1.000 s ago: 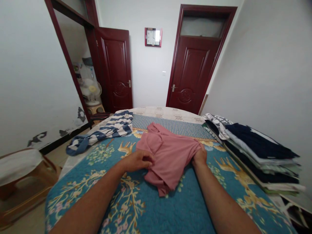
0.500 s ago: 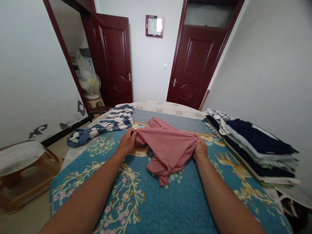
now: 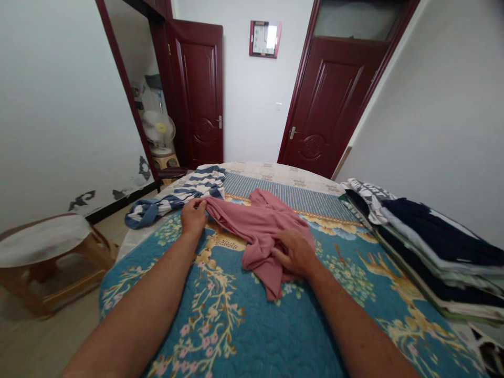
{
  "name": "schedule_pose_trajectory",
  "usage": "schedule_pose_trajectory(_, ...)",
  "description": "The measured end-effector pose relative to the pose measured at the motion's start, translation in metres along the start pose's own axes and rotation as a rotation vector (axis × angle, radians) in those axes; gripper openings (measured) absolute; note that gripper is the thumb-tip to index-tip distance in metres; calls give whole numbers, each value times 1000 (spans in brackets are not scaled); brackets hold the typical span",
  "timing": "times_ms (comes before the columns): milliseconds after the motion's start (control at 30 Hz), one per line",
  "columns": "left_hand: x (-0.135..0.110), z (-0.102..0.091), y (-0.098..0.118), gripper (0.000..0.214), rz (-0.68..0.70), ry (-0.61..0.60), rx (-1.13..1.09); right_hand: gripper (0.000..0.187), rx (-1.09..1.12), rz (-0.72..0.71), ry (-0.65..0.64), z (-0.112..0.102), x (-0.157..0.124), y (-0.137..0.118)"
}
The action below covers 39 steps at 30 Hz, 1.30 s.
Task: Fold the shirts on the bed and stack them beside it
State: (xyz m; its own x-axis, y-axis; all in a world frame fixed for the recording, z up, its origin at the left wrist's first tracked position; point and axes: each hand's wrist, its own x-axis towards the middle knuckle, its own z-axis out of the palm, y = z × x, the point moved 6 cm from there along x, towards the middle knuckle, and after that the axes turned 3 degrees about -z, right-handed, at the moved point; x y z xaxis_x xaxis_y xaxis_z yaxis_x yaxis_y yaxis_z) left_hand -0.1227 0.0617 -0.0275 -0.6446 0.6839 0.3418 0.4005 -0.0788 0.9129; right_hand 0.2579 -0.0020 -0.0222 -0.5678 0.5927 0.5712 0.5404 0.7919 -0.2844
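A crumpled pink garment [image 3: 255, 226] lies on the teal flowered quilt [image 3: 252, 320] in the middle of the table. My left hand [image 3: 193, 216] pinches its far-left corner and holds that end stretched out, slightly raised. On the near right part of the cloth, my right hand [image 3: 293, 254] rests with curled fingers, gripping a fold; its fingertips are partly sunk in the fabric. A short end of the garment points toward me. Just beyond my left hand is a blue-and-white striped garment [image 3: 185, 191], spread loosely along the table's left edge.
To the right stands a stack of folded clothes [image 3: 437, 252], with a navy piece near its top. A stool [image 3: 47, 241] is on the floor at left. Past the table are two dark red doors [image 3: 200, 100], a wall clock [image 3: 265, 39] and a fan [image 3: 159, 128].
My right hand has let go of the garment's right corner and moved left onto its near middle. My left hand has drawn its corner a little left. The view has turned slightly left.
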Motion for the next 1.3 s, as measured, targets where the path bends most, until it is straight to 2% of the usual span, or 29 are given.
schedule_pose_trajectory(67,-8,1,5,29,-8,-36,63,31,-1,-23,-109,14,1,-10)
schedule_pose_trajectory(133,-24,10,16,28,15,-180,125,23,-19,-8,-133,21,1,-9)
schedule_pose_trajectory(200,-50,29,31,29,73,-508,183,20,-13,29,-110,23,0,-2)
schedule_pose_trajectory(267,-86,48,45,38,148,-924,218,23,30,91,-51,21,-1,7)
schedule_pose_trajectory(300,-102,53,52,42,189,-1085,230,24,58,134,-9,18,-2,11)
schedule_pose_trajectory(333,-115,55,59,43,226,-1188,239,24,86,181,38,15,-3,16)
schedule_pose_trajectory(400,-133,55,71,41,286,-1282,251,26,131,262,120,10,-6,22)
schedule_pose_trajectory(500,-151,54,87,37,343,-1352,190,27,159,325,192,6,-7,25)
schedule_pose_trajectory(533,-156,55,92,41,369,-1345,160,27,161,330,202,5,-7,25)
schedule_pose_trajectory(600,-161,58,97,56,414,-1223,128,27,173,326,210,5,-6,22)
schedule_pose_trajectory(667,-162,64,93,50,413,-1093,125,28,201,317,205,5,-4,20)
schedule_pose_trajectory(700,-161,68,89,40,369,-1060,109,29,215,312,202,5,-4,20)
schedule_pose_trajectory(767,-150,73,75,28,179,-1010,-20,30,216,309,221,2,-4,22)
schedule_pose_trajectory(833,-122,69,58,29,-86,-849,-271,30,173,337,286,-5,-8,31)
schedule_pose_trajectory(900,-86,54,39,38,-311,-574,-550,33,119,395,356,-13,-14,46)
schedule_pose_trajectory(967,-53,34,22,46,-438,-316,-742,38,95,445,380,-15,-22,63)
schedule_pose_trajectory(1067,-20,11,3,52,-500,-81,-865,41,52,444,333,-8,-28,79)
schedule_pose_trajectory(1133,-12,3,-6,56,-503,-15,-822,44,7,406,271,1,-29,82)
schedule_pose_trajectory(1200,-11,0,-11,63,-457,3,-681,48,-27,366,222,8,-29,79)
schedule_pose_trajectory(1300,-19,6,-11,75,-333,-67,-446,54,-69,325,196,13,-27,70)
